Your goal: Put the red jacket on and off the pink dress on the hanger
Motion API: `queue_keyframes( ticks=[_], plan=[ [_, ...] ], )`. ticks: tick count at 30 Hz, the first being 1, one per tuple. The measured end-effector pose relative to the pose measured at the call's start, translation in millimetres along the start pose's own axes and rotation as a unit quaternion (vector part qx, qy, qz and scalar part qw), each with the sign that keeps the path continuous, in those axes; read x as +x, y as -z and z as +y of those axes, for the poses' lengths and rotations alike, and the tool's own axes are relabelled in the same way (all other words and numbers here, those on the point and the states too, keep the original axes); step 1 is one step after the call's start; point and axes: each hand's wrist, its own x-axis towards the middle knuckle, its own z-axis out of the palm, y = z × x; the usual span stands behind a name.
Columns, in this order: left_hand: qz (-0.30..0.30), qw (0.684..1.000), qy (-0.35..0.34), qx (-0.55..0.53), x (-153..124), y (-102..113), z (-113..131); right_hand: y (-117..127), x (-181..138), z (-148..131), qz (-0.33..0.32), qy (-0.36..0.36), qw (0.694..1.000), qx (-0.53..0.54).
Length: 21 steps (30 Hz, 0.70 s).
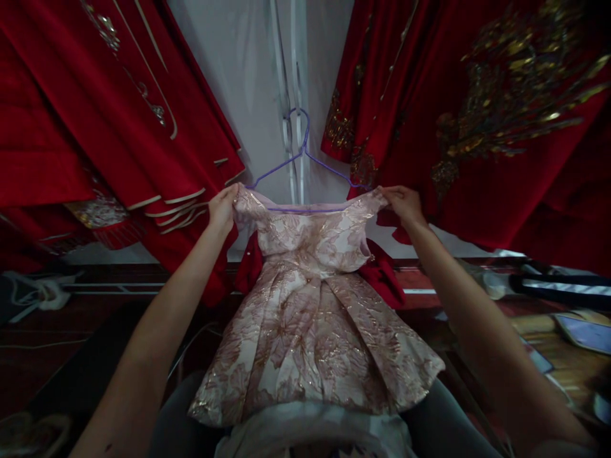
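A short pink and white brocade dress (pixel 310 324) with metallic thread hangs from a purple wire hanger (pixel 279 166). The hanger's hook (pixel 300 114) is at a pale vertical strip in the middle. My left hand (pixel 223 208) pinches the dress at its left shoulder. At the opposite shoulder, my right hand (pixel 405 205) grips the fabric between thumb and fingers. Between my hands the neckline is spread out, with the hanger's lower bar showing across it. The skirt flares down toward my lap.
Red garments with pale trim (pixel 143 127) hang on the left. More red garments (pixel 405 127), one with gold sequin embroidery (pixel 515 83), hang on the right. A phone-like flat object (pixel 585 334) lies on a wooden surface at lower right. White cords (pixel 42 294) lie at far left.
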Motion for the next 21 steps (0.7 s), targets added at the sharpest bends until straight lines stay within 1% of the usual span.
queue_keyframes(
  ticks=[1,3,5,6,7,8,9,11,12,13,14,15,17,19,21],
  plan=[
    [0.033,0.999,0.009,-0.006,-3.4,2.8,-7.0,2.7,-5.9,7.9,-0.004,-0.026,1.0,0.003],
    [0.086,0.995,0.059,-0.002,-14.2,10.0,-22.1,7.2,-21.0,21.7,-0.04,-0.077,0.996,0.013],
    [0.115,0.986,0.118,0.035,-29.7,18.0,-35.9,10.0,-37.1,30.9,-0.095,-0.115,0.988,0.023],
    [0.125,0.981,0.128,0.073,-38.9,21.4,-41.2,10.7,-44.4,33.3,-0.123,-0.123,0.984,0.022],
    [0.13,0.978,0.11,0.123,-49.0,23.9,-44.7,11.2,-50.9,34.2,-0.146,-0.122,0.982,0.013],
    [0.142,0.971,0.069,0.18,-59.7,25.0,-46.3,11.6,-56.6,33.6,-0.166,-0.11,0.98,-0.004],
    [0.158,0.959,0.011,0.235,-70.9,24.3,-45.6,12.0,-61.4,31.5,-0.185,-0.088,0.979,-0.022],
    [0.194,0.923,-0.12,0.309,-93.4,16.8,-38.6,12.9,-69.4,23.6,-0.227,-0.03,0.972,-0.05],
    [0.206,0.907,-0.173,0.324,-103.8,9.9,-33.0,13.2,-73.0,17.8,-0.257,-0.003,0.965,-0.056],
    [0.197,0.896,-0.221,0.331,-112.9,1.2,-26.8,13.4,-76.5,11.0,-0.29,0.02,0.955,-0.057],
    [0.154,0.889,-0.263,0.341,-120.3,-9.0,-20.6,13.3,-80.0,3.4,-0.322,0.042,0.944,-0.055],
    [0.096,0.882,-0.301,0.351,-125.5,-20.2,-15.1,12.7,-83.4,-4.7,-0.344,0.06,0.935,-0.052],
    [-0.057,0.852,-0.351,0.384,-128.9,-44.0,-7.8,9.8,-89.2,-20.9,-0.36,0.095,0.927,-0.04],
    [-0.185,0.808,-0.373,0.416,-124.1,-66.3,-7.2,4.7,-92.2,-33.4,-0.341,0.121,0.932,-0.012],
    [-0.269,0.769,-0.379,0.439,-114.8,-84.1,-13.3,-1.6,-91.0,-37.8,-0.306,0.129,0.943,0.02]
  ],
)
